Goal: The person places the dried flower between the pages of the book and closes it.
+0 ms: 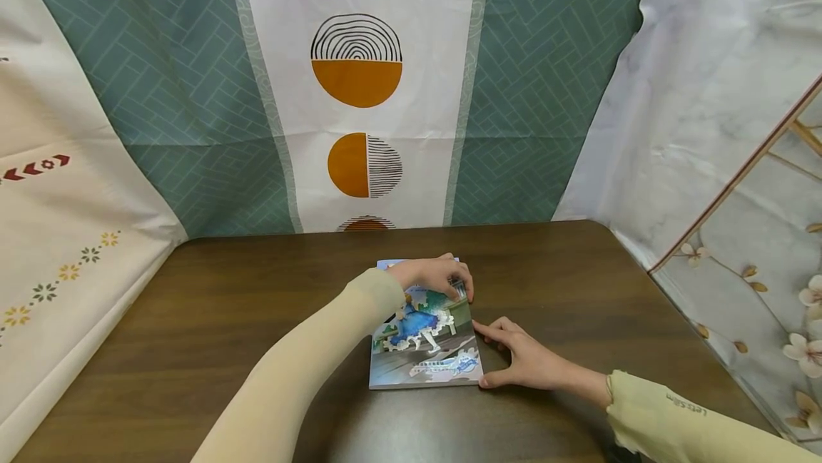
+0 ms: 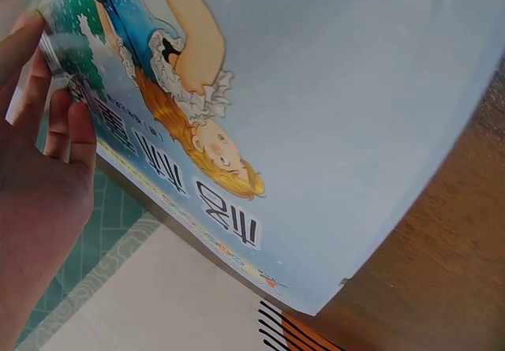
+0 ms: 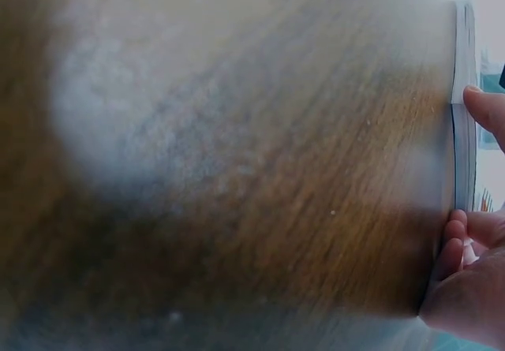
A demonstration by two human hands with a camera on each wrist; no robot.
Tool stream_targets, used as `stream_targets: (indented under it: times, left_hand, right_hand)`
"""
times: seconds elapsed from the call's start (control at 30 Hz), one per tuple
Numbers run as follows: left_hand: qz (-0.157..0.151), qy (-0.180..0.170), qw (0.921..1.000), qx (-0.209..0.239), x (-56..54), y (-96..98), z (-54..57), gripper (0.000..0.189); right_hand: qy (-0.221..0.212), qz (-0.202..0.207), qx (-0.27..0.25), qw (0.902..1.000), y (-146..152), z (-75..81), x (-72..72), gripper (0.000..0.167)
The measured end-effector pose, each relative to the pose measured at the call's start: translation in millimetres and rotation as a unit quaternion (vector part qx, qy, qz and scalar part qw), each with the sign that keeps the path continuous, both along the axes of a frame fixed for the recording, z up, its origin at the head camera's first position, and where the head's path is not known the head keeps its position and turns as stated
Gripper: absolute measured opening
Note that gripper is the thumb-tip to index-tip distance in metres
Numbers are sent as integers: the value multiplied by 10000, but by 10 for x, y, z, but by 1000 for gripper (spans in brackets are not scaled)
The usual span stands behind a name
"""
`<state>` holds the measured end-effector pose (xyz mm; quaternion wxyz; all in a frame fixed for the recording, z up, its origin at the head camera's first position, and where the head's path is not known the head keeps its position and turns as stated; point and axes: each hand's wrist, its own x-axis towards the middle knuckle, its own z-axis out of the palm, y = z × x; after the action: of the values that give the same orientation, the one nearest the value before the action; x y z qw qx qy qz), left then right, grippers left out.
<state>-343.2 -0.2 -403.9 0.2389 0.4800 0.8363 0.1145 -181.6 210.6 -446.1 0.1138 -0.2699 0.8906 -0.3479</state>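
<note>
A picture book [image 1: 424, 334] lies on the brown table, its glossy cover showing a figure in a blue dress. My left hand [image 1: 442, 276] reaches across the upper part of the cover, its fingers curled at the right edge and the thumb over the cover. In the left wrist view, those fingertips [image 2: 79, 126] meet the edge beside the printed title. My right hand [image 1: 526, 357] touches the same edge lower down, thumb at the near right corner and forefinger extended higher up. The right wrist view shows the page edges [image 3: 464, 154] between its digits.
The dark wooden table [image 1: 257, 292] extends around the book on all sides. Behind it hangs a green and white patterned cloth [image 1: 359, 120]. A floral cloth [image 1: 770, 292] lines the right side, and a cream cloth [image 1: 58, 220] the left.
</note>
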Motion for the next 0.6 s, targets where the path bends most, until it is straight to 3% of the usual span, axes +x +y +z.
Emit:
stream_targets:
  times: [0.6]
  left_hand:
    - [129,-65,9999,34,-29,-16,-17,18]
  right_hand:
    - [122,18,70,9999,-9,-5,-25,88]
